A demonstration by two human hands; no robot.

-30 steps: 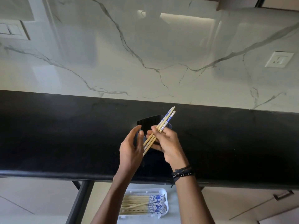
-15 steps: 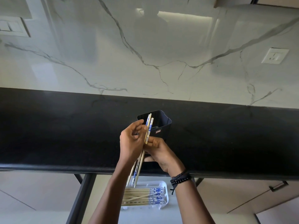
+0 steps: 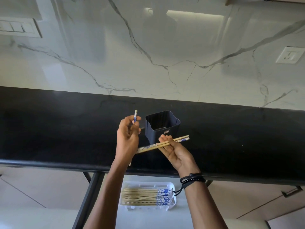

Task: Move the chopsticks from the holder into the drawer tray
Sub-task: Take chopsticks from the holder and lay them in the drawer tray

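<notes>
A black square holder (image 3: 162, 125) stands on the black countertop, and its visible inside looks empty. My left hand (image 3: 127, 138) grips one chopstick (image 3: 135, 116) upright just left of the holder; its blue-patterned end pokes above my fingers. My right hand (image 3: 175, 150) pinches a pair of chopsticks (image 3: 165, 144) held almost level in front of the holder. Below the counter edge, a white drawer tray (image 3: 149, 185) holds several wooden chopsticks with blue-patterned ends on the right.
The black countertop (image 3: 66, 129) runs across the view, backed by a white marble wall with a switch plate (image 3: 18, 28) at left and a socket (image 3: 289, 55) at right. A dark vertical frame bar (image 3: 87, 199) stands left of the tray. Cabinet fronts sit on both sides.
The bundle held by both hands has been split. My left hand now keeps one chopstick upright, and my right hand has turned a pair level in front of the holder.
</notes>
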